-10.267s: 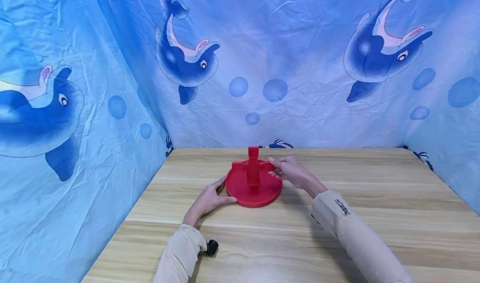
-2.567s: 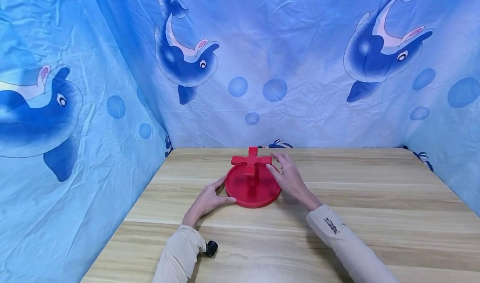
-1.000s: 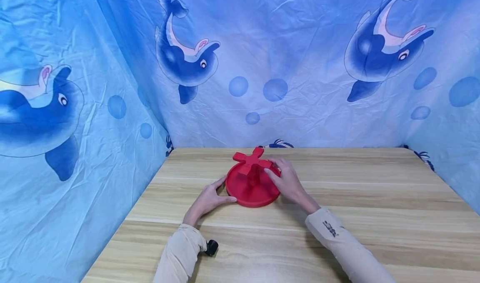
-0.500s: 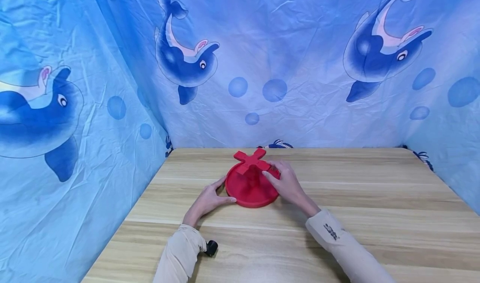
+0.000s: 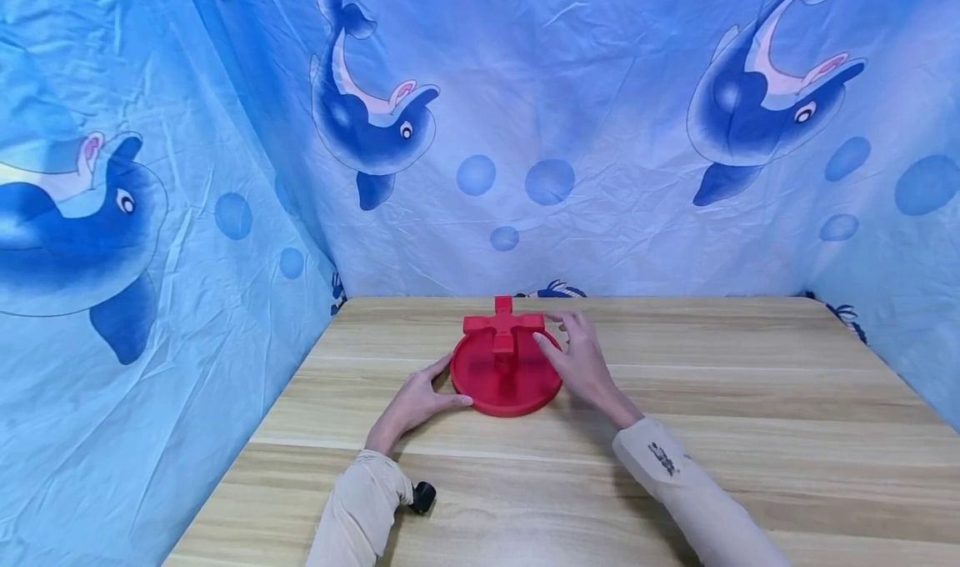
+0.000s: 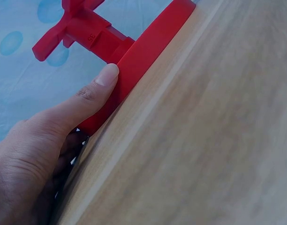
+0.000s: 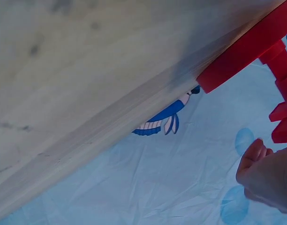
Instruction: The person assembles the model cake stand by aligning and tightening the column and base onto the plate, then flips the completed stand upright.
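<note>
A red round base with a raised rim lies on the table. From its middle rises a post topped by a red cross-shaped handle; the left wrist view shows markings on the post. My left hand holds the base's left rim, thumb in front and fingers round the far side. Its thumb presses on the rim in the left wrist view. My right hand is at the handle's right arm, thumb and fingers spread around its end. Whether they touch it, I cannot tell.
The wood-grain table extends on every side of the base. A black camera sticks out from the left sleeve. Blue curtains with dolphin prints stand behind the table and at its sides.
The cross handle has turned from a diagonal position to a plus-shaped one since half a second ago. My right fingers have loosened and shifted slightly upward. The left hand stays on the rim.
</note>
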Available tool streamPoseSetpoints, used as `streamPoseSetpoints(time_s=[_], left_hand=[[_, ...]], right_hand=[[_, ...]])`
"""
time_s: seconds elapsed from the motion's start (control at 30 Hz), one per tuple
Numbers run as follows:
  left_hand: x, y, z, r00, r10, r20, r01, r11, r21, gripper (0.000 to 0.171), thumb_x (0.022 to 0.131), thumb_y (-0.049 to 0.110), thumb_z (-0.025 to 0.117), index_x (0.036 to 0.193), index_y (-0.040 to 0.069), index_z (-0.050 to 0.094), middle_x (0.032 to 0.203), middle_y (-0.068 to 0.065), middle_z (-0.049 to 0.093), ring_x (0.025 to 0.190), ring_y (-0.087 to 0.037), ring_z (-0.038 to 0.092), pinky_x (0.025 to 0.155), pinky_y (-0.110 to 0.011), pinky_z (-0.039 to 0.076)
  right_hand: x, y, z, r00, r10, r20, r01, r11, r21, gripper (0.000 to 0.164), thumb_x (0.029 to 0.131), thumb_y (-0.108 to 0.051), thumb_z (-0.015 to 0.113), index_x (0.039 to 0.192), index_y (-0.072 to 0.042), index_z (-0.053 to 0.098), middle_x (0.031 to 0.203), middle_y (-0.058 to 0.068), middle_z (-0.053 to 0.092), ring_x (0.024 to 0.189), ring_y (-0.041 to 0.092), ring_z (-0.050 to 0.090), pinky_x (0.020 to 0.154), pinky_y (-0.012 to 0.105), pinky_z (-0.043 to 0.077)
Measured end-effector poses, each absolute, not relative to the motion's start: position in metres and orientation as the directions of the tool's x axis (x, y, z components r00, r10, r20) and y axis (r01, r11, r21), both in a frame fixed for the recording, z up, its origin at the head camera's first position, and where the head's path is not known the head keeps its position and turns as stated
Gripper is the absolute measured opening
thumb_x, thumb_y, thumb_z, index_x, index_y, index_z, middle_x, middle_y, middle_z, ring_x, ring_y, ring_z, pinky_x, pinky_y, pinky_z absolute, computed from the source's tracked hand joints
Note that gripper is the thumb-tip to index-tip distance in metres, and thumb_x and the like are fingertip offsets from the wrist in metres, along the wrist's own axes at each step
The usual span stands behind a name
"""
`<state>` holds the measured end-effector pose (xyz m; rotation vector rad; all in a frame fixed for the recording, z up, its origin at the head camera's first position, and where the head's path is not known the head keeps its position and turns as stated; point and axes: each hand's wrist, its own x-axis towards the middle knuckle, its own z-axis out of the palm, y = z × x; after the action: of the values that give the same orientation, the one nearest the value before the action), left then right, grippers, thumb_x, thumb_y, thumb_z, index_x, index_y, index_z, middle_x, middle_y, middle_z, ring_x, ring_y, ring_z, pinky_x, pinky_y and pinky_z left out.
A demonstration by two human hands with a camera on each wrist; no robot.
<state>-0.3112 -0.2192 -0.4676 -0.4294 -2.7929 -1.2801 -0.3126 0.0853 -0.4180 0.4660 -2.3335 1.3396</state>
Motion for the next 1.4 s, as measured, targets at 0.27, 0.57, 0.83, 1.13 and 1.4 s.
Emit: streamPoseSetpoints(time_s=[0.27,0.57,0.83,1.13,1.4], left_hand=[[-0.309,-0.219,-0.466,-0.962,0.228,0.148,0.261,0.626,0.735,0.099,0.078,0.05,0.09,0.16,0.018,0.043,0.156,-0.014,0.048,0.145,-0.035,0.041,0.114,-0.057,0.038],[-0.31,-0.219,-0.466,-0.964,0.229,0.137,0.254,0.631,0.733,0.099,0.079,0.05,0.089,0.16,0.017,0.043,0.157,-0.015,0.047,0.144,-0.036,0.042,0.112,-0.057,0.041],[-0.31,-0.22,-0.465,-0.965,0.228,0.129,0.247,0.628,0.738,0.099,0.079,0.05,0.089,0.16,0.019,0.043,0.157,-0.015,0.046,0.144,-0.036,0.041,0.113,-0.057,0.04],[-0.311,-0.22,-0.465,-0.966,0.226,0.128,0.245,0.627,0.739,0.099,0.078,0.05,0.09,0.16,0.016,0.043,0.156,-0.016,0.047,0.145,-0.036,0.041,0.113,-0.056,0.039],[-0.31,-0.219,-0.465,-0.967,0.223,0.124,0.241,0.634,0.735,0.1,0.078,0.05,0.09,0.16,0.016,0.043,0.155,-0.018,0.048,0.143,-0.037,0.042,0.112,-0.056,0.041]], right_hand=[[-0.321,0.084,-0.418,-0.884,-0.17,0.435,-0.46,0.478,-0.748,0.061,0.099,-0.015,0.072,0.154,-0.003,0.046,0.142,0.018,0.052,0.13,0.038,0.05,0.094,0.053,0.057],[-0.321,0.084,-0.418,-0.848,-0.183,0.497,-0.52,0.465,-0.717,0.049,0.098,-0.008,0.072,0.145,-0.003,0.057,0.136,0.017,0.059,0.122,0.037,0.055,0.088,0.048,0.06],[-0.318,0.084,-0.418,-0.848,-0.192,0.495,-0.522,0.466,-0.714,0.046,0.097,-0.012,0.074,0.141,-0.006,0.061,0.137,0.014,0.06,0.122,0.031,0.055,0.089,0.047,0.06],[-0.314,0.081,-0.42,-0.84,-0.187,0.51,-0.537,0.428,-0.727,0.046,0.093,-0.009,0.078,0.136,-0.004,0.065,0.13,0.013,0.062,0.121,0.031,0.055,0.086,0.046,0.061],[-0.311,0.08,-0.421,-0.825,-0.177,0.538,-0.556,0.433,-0.71,0.042,0.094,-0.012,0.078,0.133,-0.003,0.067,0.124,0.012,0.064,0.115,0.03,0.056,0.085,0.045,0.06]])
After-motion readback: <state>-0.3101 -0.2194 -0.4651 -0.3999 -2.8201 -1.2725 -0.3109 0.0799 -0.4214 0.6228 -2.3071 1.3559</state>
